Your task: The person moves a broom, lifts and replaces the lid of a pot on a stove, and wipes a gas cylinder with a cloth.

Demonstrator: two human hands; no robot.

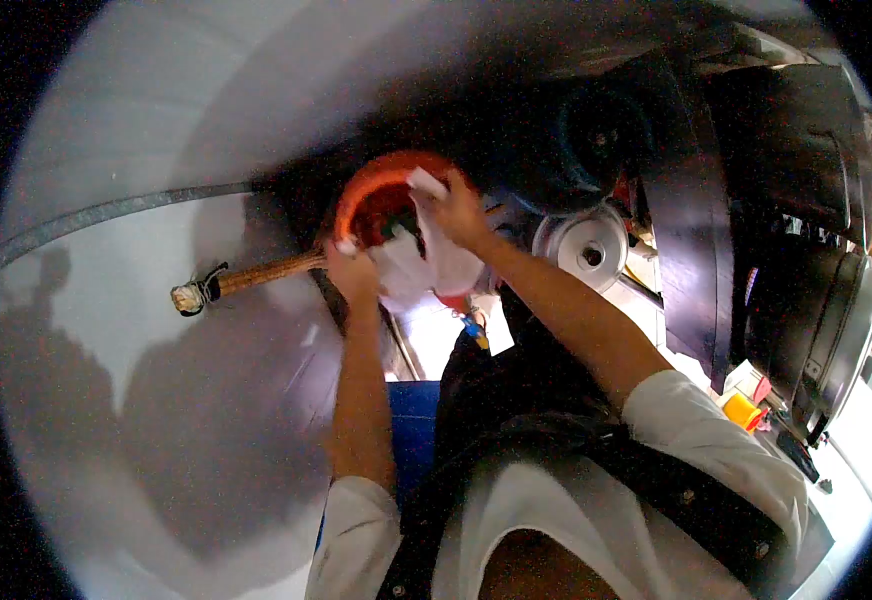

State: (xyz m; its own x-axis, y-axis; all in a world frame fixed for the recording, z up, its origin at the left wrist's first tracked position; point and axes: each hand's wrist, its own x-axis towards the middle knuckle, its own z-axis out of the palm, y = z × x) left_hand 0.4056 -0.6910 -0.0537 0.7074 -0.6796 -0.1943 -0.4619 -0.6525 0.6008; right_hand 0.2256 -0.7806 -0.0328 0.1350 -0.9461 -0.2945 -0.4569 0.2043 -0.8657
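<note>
An orange bucket (396, 168) stands in front of me, its round mouth facing up toward the camera. White thin material, cloth or plastic, (446, 262) hangs over its near side; I cannot tell which. At the bucket's left rim is my left hand (354, 272), closed, with a bit of white showing by its fingers. On the right side my right hand (459, 215) grips a bunched part of the white material above the rim. Dark and greenish contents (388, 218) inside the bucket are too dim to name.
A bundle-like stick broom (266, 272) sticks out to the left against the pale wall (86, 330). A round metal lid (588, 250) and a dark blue drum (556, 150) are to the right. Beyond a dark panel (691, 220), a yellow object (742, 411) lies low.
</note>
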